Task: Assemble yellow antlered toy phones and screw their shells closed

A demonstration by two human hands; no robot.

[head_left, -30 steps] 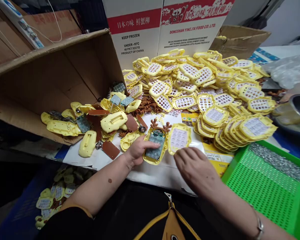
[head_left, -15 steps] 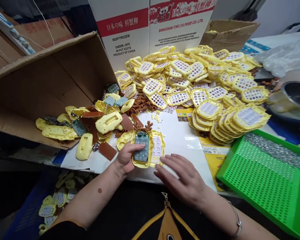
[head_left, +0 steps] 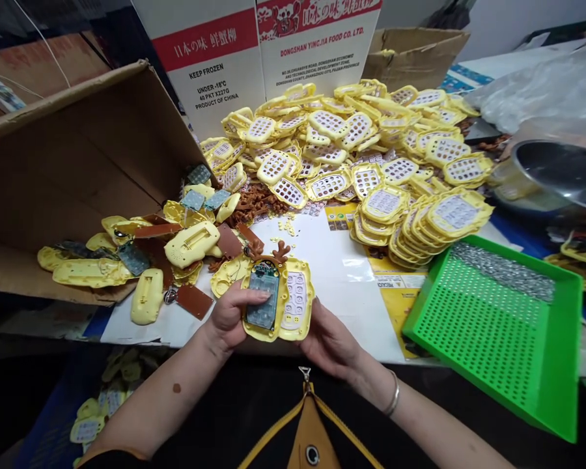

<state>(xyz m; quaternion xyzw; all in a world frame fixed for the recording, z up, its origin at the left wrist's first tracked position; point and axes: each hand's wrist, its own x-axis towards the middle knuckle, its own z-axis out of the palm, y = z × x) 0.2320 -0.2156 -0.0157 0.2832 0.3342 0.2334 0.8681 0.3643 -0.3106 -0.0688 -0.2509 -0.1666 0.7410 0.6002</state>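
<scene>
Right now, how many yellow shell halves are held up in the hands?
2: the circuit-board half in the left hand, and the keypad half right beside it, with the right hand at its outer edge. Any behind them would be hidden.

The keypad shell (head_left: 295, 303) is smooth, satiny yellow plastic, the antlers (head_left: 280, 252) brown plastic with a soft sheen. The perforated tray (head_left: 493, 345) is glossy green plastic, the screws (head_left: 502, 270) bright metal, the bowl (head_left: 561, 185) polished metal, the open carton (head_left: 63, 176) matt cardboard, the bag (head_left: 527, 91) crinkled, see-through film.
</scene>
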